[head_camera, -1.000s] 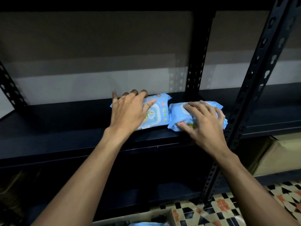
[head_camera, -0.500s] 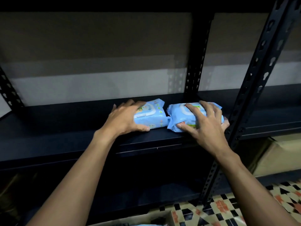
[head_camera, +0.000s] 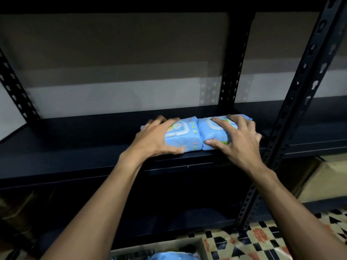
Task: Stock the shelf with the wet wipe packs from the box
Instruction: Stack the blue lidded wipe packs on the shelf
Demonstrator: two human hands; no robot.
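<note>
Left hand: on my feed the left hand (head_camera: 155, 139) grips the outer end of the left wet wipe pack (head_camera: 185, 136). Its fingers curl over the top and far side, and the thumb presses low on the front face.
Right hand: the right hand (head_camera: 238, 139) grips the right wet wipe pack (head_camera: 214, 132). Its fingers spread and bend over the top, and the thumb is tucked against the lower front edge.
Left wet wipe pack: blue, lying on the shelf (head_camera: 75, 147). Half of it is under the left fingers; the bare half shows just to their right.
Right wet wipe pack: blue, also on the shelf and mostly covered by the right fingers. Its inner end shows just left of the forefinger.
Pack contact: I see the two packs touching side by side, with the seam between the two thumbs.
Shelf: a dark board whose front lip runs just below both thumbs.
Post: a black perforated upright (head_camera: 300, 102) stands just right of the right little finger. I cannot tell whether they touch.
Box: an open cardboard box (head_camera: 187, 246) sits well below both wrists, with another blue pack (head_camera: 169, 257) inside, cut off by the frame edge.
Floor: patterned tiles (head_camera: 262, 239) lie beneath the right forearm.
</note>
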